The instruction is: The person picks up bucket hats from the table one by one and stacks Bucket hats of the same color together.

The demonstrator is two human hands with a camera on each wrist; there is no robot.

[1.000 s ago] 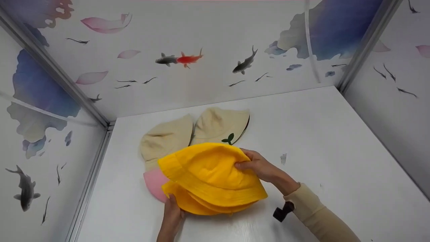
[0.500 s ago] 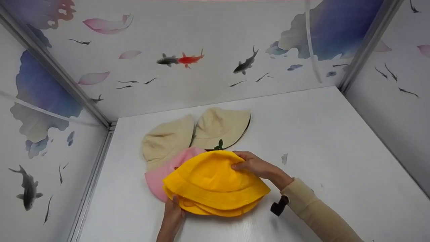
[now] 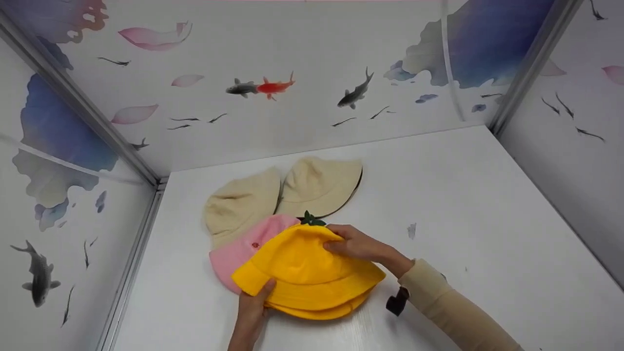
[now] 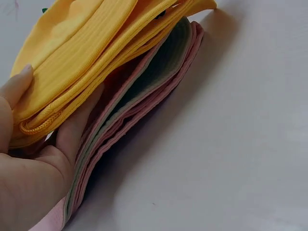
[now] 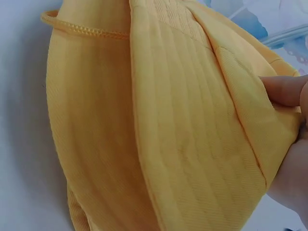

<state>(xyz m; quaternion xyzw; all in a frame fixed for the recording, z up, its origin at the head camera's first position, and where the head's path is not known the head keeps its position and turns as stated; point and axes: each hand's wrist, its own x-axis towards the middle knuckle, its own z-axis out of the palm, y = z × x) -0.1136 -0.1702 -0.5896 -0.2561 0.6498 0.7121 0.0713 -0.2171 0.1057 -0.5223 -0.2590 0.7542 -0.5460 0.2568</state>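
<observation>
A yellow bucket hat (image 3: 302, 261), doubled over into layers, is held between both hands in the head view. My left hand (image 3: 252, 309) pinches the left end of its brim, thumb on top and fingers beneath. My right hand (image 3: 358, 243) grips the crown at its upper right. Dark green leaves (image 3: 312, 219) stick up at the crown's top. The left wrist view shows the stacked brim edges and a yellow cord (image 4: 41, 124). Under the yellow hat lies a pink hat (image 3: 239, 256), partly covered; its layered edges (image 4: 139, 108) show below my left fingers.
Two beige bucket hats lie behind, a left one (image 3: 241, 200) and a right one (image 3: 321, 187) with a dark edge. They rest on a white table (image 3: 463, 204), enclosed by white walls (image 3: 292, 44) printed with fish and petals.
The yellow hat has come down and toward me, its layers closer together. More of the pink hat shows. My right hand has moved left and down; my left thumb lies further over the brim.
</observation>
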